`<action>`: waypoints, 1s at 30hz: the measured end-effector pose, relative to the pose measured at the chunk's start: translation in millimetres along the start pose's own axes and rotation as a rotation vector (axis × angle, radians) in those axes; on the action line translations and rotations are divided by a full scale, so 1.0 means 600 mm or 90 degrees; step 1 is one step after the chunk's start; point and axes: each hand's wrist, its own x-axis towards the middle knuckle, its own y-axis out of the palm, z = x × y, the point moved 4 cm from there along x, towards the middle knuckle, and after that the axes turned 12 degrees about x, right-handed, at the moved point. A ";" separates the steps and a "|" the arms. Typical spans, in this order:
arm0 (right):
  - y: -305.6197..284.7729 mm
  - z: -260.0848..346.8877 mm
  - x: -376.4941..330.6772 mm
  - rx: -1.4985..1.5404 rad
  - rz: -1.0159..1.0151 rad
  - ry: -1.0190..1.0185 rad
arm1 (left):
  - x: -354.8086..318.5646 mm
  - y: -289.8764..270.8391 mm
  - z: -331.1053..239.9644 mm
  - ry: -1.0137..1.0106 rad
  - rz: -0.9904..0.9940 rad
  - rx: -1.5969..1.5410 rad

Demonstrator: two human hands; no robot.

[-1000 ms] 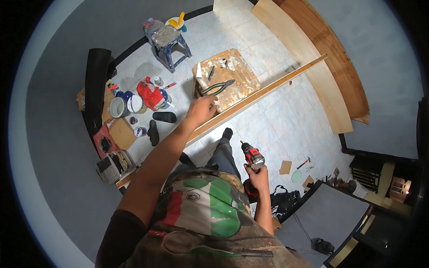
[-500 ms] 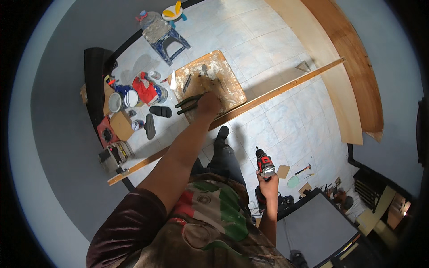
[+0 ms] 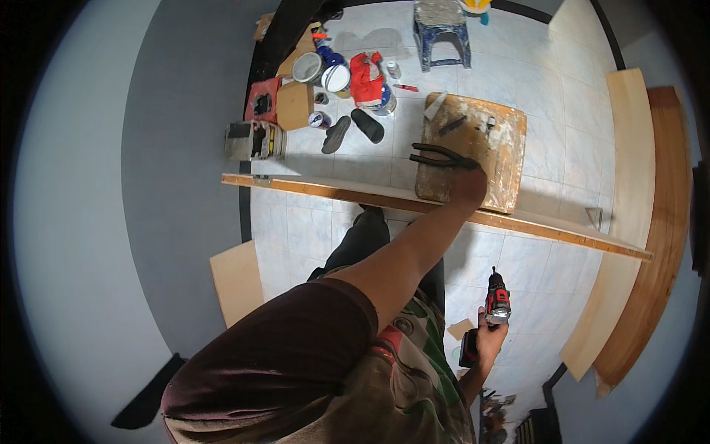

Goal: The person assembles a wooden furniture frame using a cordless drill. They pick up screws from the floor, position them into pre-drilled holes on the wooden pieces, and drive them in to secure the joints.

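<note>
My right hand (image 3: pixel 490 342) grips a red and black cordless drill (image 3: pixel 498 298) by its handle. The drill's bit points away from me over the tiled floor. My left hand (image 3: pixel 471 185) reaches past a long wooden plank (image 3: pixel 355 195) to a low, paint-stained wooden table (image 3: pixel 510 140). Black-handled pliers (image 3: pixel 441 158) meet that hand, their handles jutting past the table's left edge. Its fingers are hidden, so a grip on the pliers cannot be confirmed. A dark narrow tool (image 3: pixel 452 126) and a white triangular piece (image 3: pixel 435 106) lie farther back on the table.
Dark sandals (image 3: pixel 367 126), paint buckets (image 3: pixel 308 67), a red cloth (image 3: pixel 365 80) and a cardboard box (image 3: pixel 296 105) crowd the far left floor. A blue stool (image 3: pixel 442 37) stands behind. Wooden boards (image 3: pixel 651 229) lean along the right wall; another panel (image 3: pixel 237 283) lies at left.
My view has turned, so the table and plank now sit farther right and at another angle. The drill stays in my right hand. My left hand remains beside the pliers.
</note>
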 end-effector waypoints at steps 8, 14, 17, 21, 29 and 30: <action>0.032 0.060 -0.017 -0.082 0.059 0.006 | -0.032 -0.024 -0.022 -0.040 -0.095 -0.039; 0.052 0.059 -0.018 -0.051 0.128 -0.017 | -0.040 -0.012 -0.016 0.037 -0.073 0.081; 0.070 0.057 -0.039 -0.089 0.151 -0.010 | -0.073 -0.017 0.023 0.031 -0.040 -0.017; 0.080 0.070 -0.052 -0.099 0.162 -0.042 | -0.145 -0.115 0.103 0.026 -0.107 -0.233; 0.158 0.121 -0.007 -0.185 0.301 -0.113 | -0.305 -0.241 0.470 -0.231 -0.063 -0.755; 0.177 0.130 -0.003 -0.195 0.317 -0.120 | -0.322 -0.244 0.517 -0.260 -0.116 -0.794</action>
